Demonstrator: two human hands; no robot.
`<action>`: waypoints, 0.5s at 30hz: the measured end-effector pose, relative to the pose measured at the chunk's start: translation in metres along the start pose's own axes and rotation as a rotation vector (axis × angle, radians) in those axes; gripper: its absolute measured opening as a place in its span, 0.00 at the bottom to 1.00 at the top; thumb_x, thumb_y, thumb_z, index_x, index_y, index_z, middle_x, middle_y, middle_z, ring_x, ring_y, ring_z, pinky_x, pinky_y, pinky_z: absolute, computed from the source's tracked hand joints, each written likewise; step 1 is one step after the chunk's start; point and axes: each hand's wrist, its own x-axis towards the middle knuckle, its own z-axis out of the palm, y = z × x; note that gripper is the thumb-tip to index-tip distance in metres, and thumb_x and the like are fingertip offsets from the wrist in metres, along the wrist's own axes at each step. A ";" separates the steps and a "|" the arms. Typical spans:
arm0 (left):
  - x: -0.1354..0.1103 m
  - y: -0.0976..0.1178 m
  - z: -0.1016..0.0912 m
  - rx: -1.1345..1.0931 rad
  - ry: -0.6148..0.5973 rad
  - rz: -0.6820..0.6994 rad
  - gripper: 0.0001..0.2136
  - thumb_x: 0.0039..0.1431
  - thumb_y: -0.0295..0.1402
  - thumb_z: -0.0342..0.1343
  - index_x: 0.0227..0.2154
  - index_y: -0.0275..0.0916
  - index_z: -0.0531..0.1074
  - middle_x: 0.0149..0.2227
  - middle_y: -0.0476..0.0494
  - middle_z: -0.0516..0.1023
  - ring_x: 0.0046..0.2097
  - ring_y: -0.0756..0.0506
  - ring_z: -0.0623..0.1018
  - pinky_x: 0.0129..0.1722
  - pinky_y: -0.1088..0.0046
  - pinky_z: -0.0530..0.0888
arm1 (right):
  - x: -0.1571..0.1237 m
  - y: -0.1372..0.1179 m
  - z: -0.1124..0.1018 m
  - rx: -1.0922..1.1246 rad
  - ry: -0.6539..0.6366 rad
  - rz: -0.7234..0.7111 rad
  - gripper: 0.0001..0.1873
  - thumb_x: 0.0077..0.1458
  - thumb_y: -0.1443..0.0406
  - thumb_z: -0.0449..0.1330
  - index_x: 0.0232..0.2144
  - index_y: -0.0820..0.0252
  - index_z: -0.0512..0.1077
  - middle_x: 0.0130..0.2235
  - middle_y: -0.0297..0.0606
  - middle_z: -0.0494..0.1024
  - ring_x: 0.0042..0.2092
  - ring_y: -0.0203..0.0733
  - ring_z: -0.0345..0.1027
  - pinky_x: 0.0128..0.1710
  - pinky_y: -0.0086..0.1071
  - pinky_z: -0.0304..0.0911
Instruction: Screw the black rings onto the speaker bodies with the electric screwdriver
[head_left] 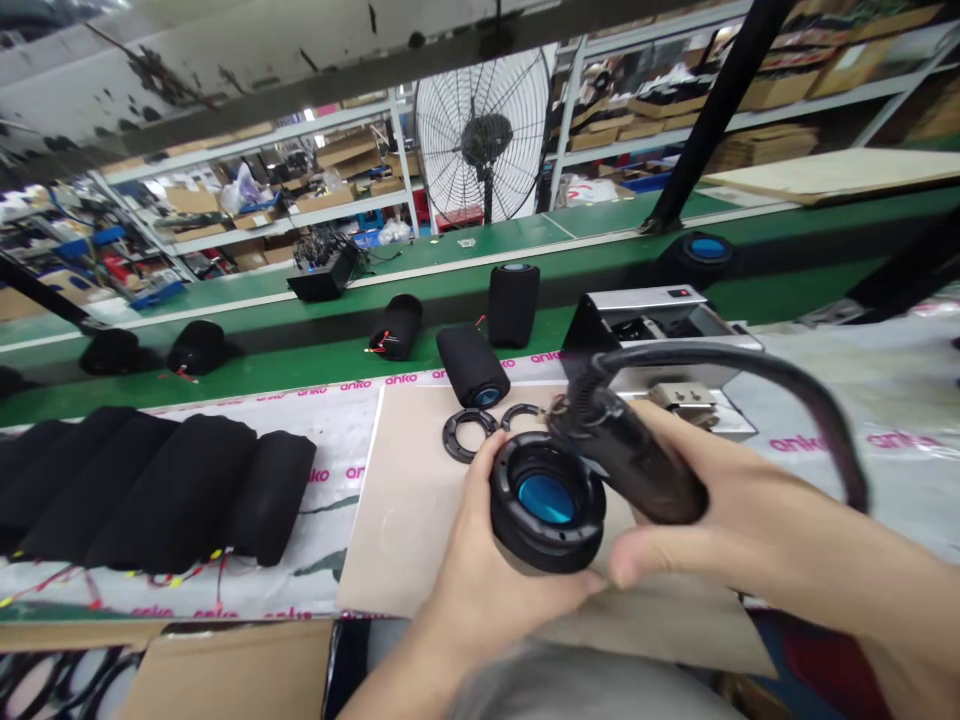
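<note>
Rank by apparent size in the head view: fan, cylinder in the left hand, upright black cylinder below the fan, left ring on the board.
1. Fan
2. Cylinder in the left hand
3. Upright black cylinder
4. Left ring
Nearness to the camera enlarges the held cylinder.

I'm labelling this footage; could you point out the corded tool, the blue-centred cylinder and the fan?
Corded tool [641, 460], head view: its dark body.
Blue-centred cylinder [547, 499], head view: blue disc in its end.
Fan [486, 139], head view: its dark hub.

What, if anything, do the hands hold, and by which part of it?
The left hand holds the black cylinder around its side; the right hand holds the black corded tool by its body.
</note>
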 end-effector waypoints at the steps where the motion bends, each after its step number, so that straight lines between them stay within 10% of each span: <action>1: 0.002 0.002 -0.002 -0.017 -0.023 -0.016 0.54 0.37 0.35 0.81 0.68 0.50 0.59 0.71 0.37 0.68 0.73 0.26 0.65 0.73 0.44 0.65 | 0.004 -0.003 -0.002 0.057 -0.063 0.006 0.47 0.35 0.55 0.76 0.61 0.48 0.74 0.41 0.34 0.82 0.50 0.54 0.78 0.50 0.37 0.79; 15: 0.015 0.011 -0.007 -0.135 -0.140 -0.006 0.50 0.34 0.28 0.82 0.61 0.48 0.63 0.65 0.40 0.75 0.66 0.31 0.75 0.68 0.49 0.70 | -0.005 0.020 0.018 -0.022 0.042 0.106 0.43 0.25 0.46 0.78 0.50 0.39 0.80 0.39 0.29 0.82 0.42 0.56 0.76 0.56 0.48 0.76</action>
